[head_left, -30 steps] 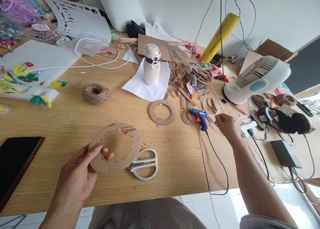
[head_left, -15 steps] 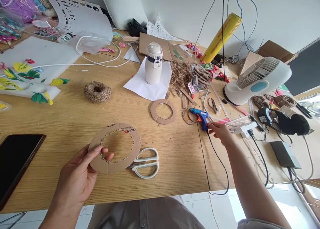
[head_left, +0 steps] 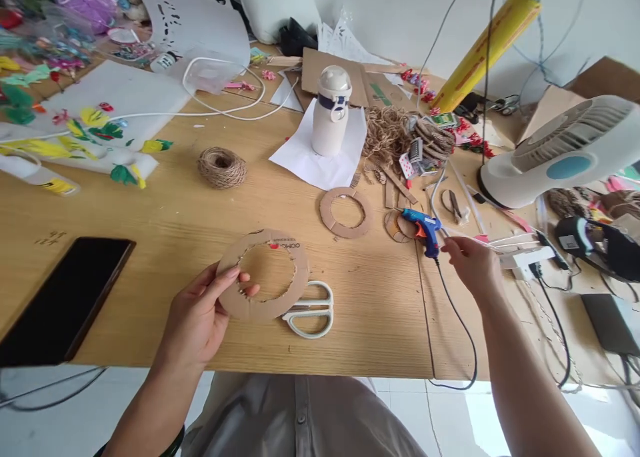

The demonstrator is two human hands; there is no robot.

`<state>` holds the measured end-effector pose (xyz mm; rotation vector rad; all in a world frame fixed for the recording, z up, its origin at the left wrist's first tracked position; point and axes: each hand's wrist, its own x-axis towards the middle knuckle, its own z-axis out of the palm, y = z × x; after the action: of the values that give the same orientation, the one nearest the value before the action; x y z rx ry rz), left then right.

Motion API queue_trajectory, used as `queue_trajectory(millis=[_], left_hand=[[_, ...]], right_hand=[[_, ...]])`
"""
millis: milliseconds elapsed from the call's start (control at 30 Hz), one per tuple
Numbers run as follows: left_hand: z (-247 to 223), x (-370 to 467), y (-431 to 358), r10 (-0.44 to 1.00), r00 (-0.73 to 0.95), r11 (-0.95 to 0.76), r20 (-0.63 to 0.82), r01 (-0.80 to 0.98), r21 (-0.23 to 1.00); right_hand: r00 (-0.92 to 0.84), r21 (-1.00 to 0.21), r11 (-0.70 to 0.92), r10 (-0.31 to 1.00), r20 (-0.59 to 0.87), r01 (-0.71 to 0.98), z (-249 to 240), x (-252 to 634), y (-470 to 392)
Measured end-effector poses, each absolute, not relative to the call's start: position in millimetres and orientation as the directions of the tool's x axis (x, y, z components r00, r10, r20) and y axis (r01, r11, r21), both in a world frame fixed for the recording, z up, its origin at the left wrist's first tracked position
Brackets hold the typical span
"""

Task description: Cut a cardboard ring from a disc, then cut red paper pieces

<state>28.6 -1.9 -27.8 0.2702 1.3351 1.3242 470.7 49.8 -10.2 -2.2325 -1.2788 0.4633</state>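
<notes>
My left hand grips the near-left side of a flat cardboard ring, thumb on top and fingertips showing through the hole. The ring is held above the table, its inner edge rough, with print on the far side. Partly under it lie scissors with pale handles. My right hand is just right of a blue glue gun with an orange trigger, apart from its handle. Its fingers are pinched together; what is in them, if anything, is too small to tell. A second cardboard ring lies left of the glue gun.
A ball of twine, a white bottle on paper and a phone are on the table. Loose twine, a small fan and a power strip with cables crowd the right side.
My right hand has come off the glue gun's handle and moved slightly right. The view has shifted, so things appear further right. My left hand still holds the cardboard ring.
</notes>
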Motion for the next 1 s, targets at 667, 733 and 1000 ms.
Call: queue_trajectory(millis=[667, 733, 1000], left_hand=[[-16.7, 18.3, 2.3, 0.82, -0.354, 0.184, -0.45, -0.581, 0.793], [-15.8, 9.2, 4.3, 0.8, -0.377, 0.159, -0.467, -0.617, 0.771], [-4.5, -16.3, 5.6, 0.77, -0.482, -0.001, -0.419, -0.657, 0.754]], right_hand=[[-0.596, -0.388, 0.61, 0.784, 0.172, 0.691, -31.1, 264.3, -16.3], [-0.646, -0.322, 0.672, 0.736, 0.2, 0.666, -31.2, 258.8, -18.5], [-0.727, -0.243, 0.746, 0.663, 0.18, 0.62, -30.2, 248.6, -19.6]])
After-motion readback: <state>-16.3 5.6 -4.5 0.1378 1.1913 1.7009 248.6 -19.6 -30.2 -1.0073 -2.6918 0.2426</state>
